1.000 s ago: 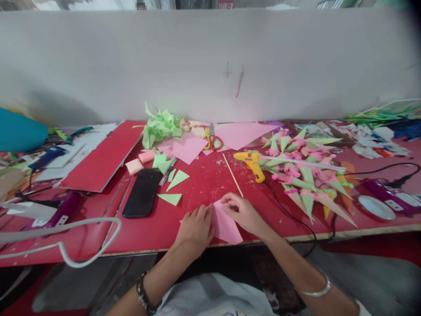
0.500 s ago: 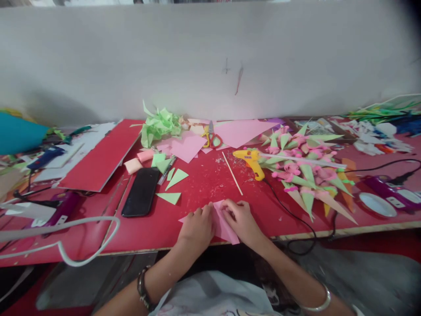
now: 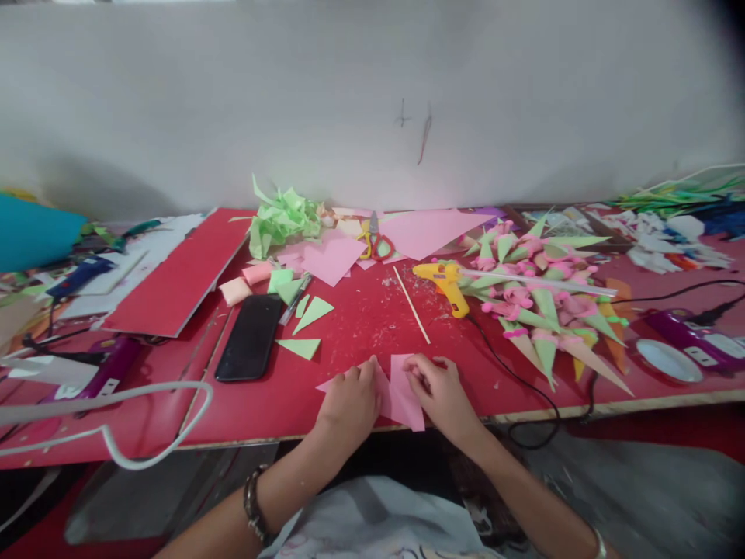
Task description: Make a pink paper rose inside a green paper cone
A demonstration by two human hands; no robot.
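At the table's near edge lies a piece of pink paper [image 3: 403, 394], partly covered by both hands. My left hand [image 3: 349, 404] rests on its left part with curled fingers, pressing it against the table. A pointed corner shows beyond those fingers. My right hand [image 3: 441, 394] has its thumb and fingertips pinched together at the paper's right-hand strip. Between the two parts a V-shaped gap opens at the top, and they meet lower down; I cannot tell whether this is a fold or a tear. A thin wooden stick [image 3: 412, 305] lies just beyond the hands.
Left of the hands are a black phone [image 3: 248, 338] and green paper triangles [image 3: 314, 314]. Scissors [image 3: 373, 239] lie on pink sheets [image 3: 431, 231] at the back. To the right, a yellow glue gun [image 3: 447, 287] with a trailing cord sits against paper flowers [image 3: 541, 295].
My right hand has shifted slightly right with the strip of pink paper. The gap at the paper's top has widened, while my left hand stays almost still.
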